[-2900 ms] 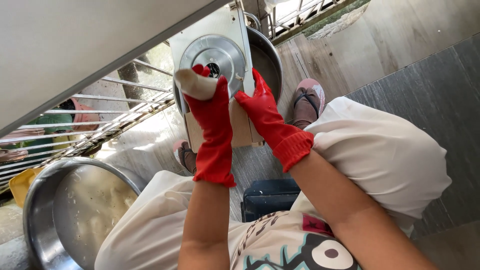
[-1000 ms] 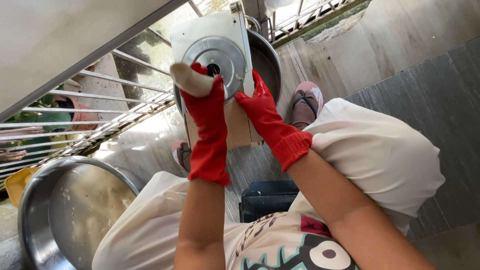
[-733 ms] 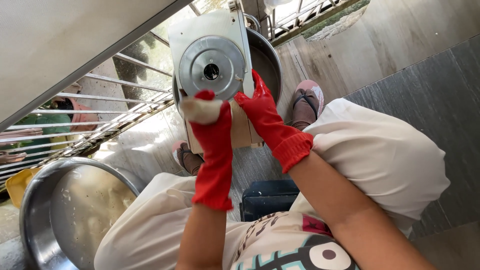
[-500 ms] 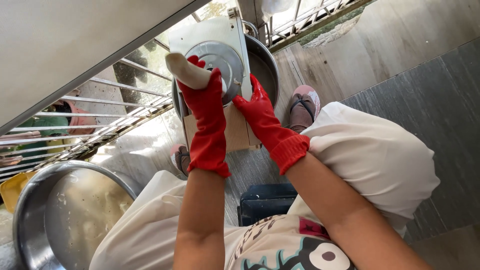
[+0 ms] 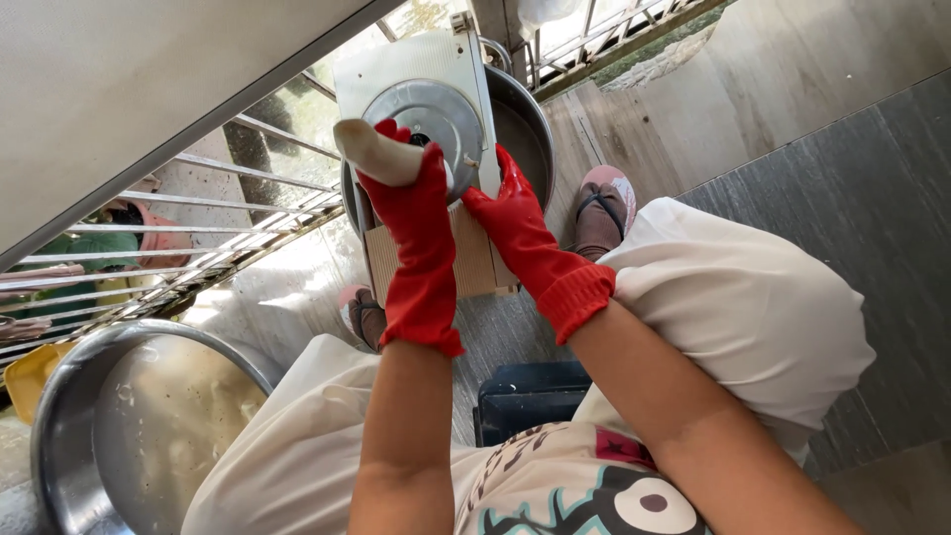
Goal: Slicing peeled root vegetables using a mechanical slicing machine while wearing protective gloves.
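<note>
Both my hands wear red rubber gloves. My left hand (image 5: 416,203) grips a pale peeled root vegetable (image 5: 374,154) and presses it against the round metal disc (image 5: 436,109) of a white slicer board (image 5: 396,64). My right hand (image 5: 507,213) holds the right edge of the slicer, where its wooden lower part (image 5: 474,260) begins. The slicer leans over a steel pan (image 5: 525,124) on the floor. The left glove hides part of the disc.
A large steel basin (image 5: 74,396) with pale water and pieces sits at lower left, with a yellow container (image 5: 25,374) beside it. Metal railing bars (image 5: 198,233) run along the left. A dark stool (image 5: 525,401) is under me. My sandalled feet (image 5: 599,203) rest on the tiled floor.
My left hand slid the vegetable down off the disc and then back up onto it, a rubbing stroke. My right hand stayed on the slicer's edge.
</note>
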